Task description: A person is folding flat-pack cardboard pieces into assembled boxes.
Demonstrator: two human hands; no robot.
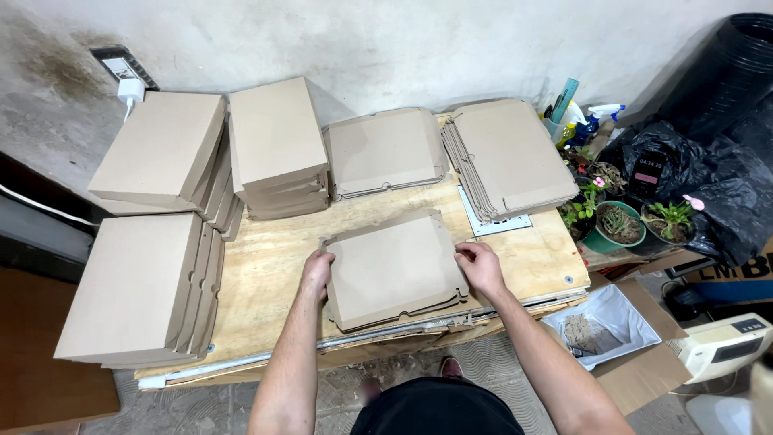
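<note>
Cardboard box blank [394, 270] — flat, unfolded, tabbed at its edges — lies at the middle of the tabletop's [266, 274] front edge. The left hand [316, 271] grips its left edge with fingers curled over it; the right hand [480, 268] holds the right edge, fingers bent down onto the board. This looks like squaring up the blank before folding — the next move would call for lifting a side flap along its crease. Folded boxes [278, 145] and more flat blanks [507, 157] line the back edge.
</note>
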